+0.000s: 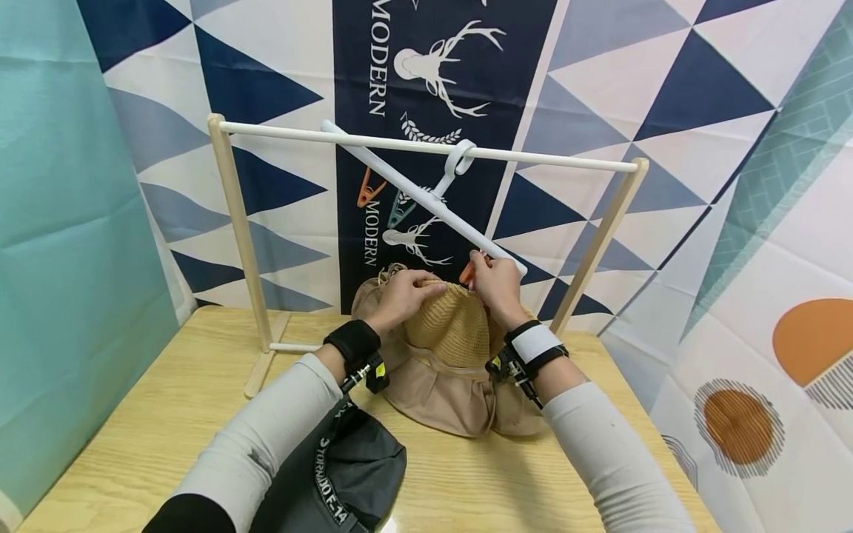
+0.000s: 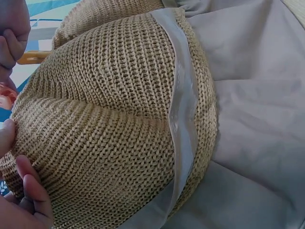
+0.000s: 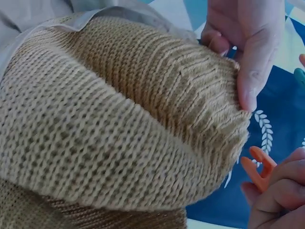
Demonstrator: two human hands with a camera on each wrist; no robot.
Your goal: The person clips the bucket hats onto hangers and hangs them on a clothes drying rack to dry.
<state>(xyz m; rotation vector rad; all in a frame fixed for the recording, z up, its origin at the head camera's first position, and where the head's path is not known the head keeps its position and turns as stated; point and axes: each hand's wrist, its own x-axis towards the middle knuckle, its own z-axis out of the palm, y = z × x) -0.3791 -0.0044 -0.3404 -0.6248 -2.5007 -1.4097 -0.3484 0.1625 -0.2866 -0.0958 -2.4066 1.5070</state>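
White hanger (image 1: 426, 198) above hat, grey cap (image 1: 369, 466) nearer; hands (image 1: 403, 298) (image 1: 500, 287) pinch woven hat (image 1: 453, 326) (left), orange clip (image 3: 259, 179) (right).

Pale grey sleeves (image 1: 606, 444), 2 black wristbands (image 1: 353, 345)

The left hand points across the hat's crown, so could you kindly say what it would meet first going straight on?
Past the hat it pinches, the left hand would probably meet the orange clip held by the right hand first, though depth is hard to judge.
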